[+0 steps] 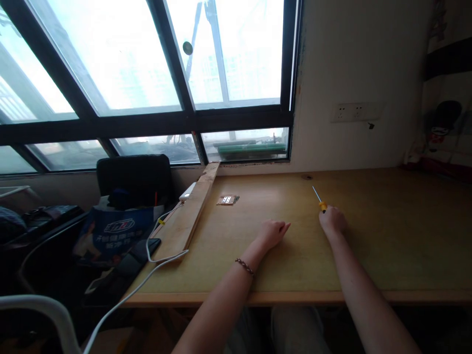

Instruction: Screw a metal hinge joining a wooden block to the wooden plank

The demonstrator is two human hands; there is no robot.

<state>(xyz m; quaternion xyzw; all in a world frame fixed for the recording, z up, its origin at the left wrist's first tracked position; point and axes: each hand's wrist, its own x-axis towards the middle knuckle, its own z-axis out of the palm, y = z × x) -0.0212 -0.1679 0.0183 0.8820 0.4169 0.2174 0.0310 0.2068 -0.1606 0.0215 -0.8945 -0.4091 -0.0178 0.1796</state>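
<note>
The wooden plank (190,211) lies along the left part of the desk (398,236); well to its right, the right hand (333,220) has its fingers clamped on the yellow handle of a screwdriver (323,206); the blade points forward and slightly toward the plank's side, a hold that probably leaves the tip free and in sight; whether that tip touches the desk I cannot tell. Between the plank and the right hand, the left hand (273,233) has its fingers curled inward; whether they are pressed together on something small I cannot tell; the forearm seems to reach over the desk edge for support. Just right of the plank's far half lies a small flat piece (226,199), perhaps set there to be within reach; a white cable (148,246) loops over the plank's near end, likely from mere slack.
</note>
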